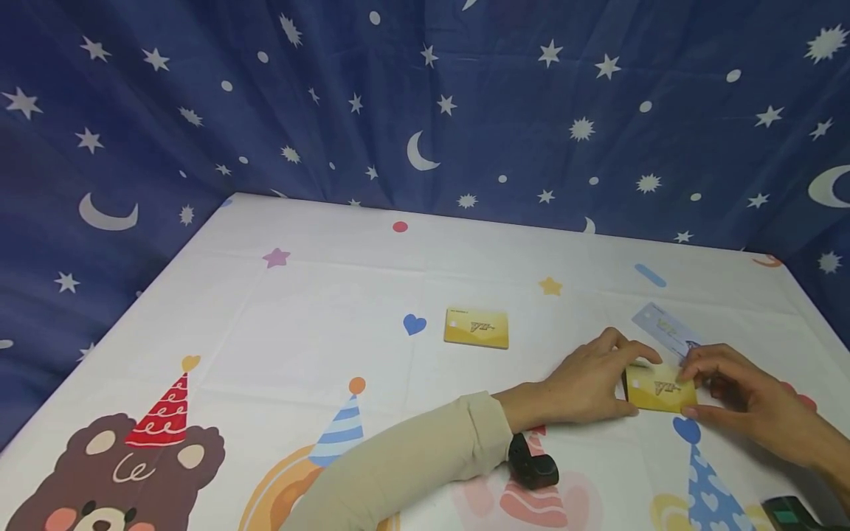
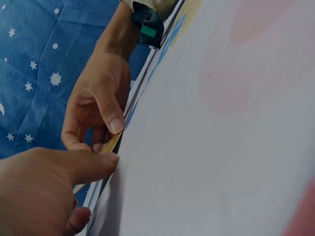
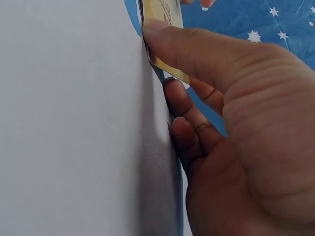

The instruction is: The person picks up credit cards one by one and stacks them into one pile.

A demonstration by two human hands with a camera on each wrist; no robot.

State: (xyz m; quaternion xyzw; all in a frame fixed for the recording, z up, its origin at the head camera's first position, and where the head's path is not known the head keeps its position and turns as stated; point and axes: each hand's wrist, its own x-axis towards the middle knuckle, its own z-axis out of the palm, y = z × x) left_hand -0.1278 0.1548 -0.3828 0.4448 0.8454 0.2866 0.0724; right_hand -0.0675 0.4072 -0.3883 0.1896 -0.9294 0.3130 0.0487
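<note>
Both hands meet at a gold card (image 1: 660, 391) on the right part of the table. My left hand (image 1: 591, 380) holds its left side, index finger at the top edge and thumb at the lower left corner. On the opposite side my right hand (image 1: 747, 391) pinches the card. The right wrist view shows the right thumb on the gold card (image 3: 170, 61), with other fingers curled below. Just behind them lies a pale blue card (image 1: 664, 328), its right end close to the right hand. Whether more cards sit under the gold one is unclear.
A small stack of gold cards (image 1: 477, 329) lies left of the hands, near a printed blue heart. The white tablecloth (image 1: 332, 302) carries party-animal prints. A dark blue starry curtain (image 1: 345, 140) stands behind the table. Black bands are worn on both wrists.
</note>
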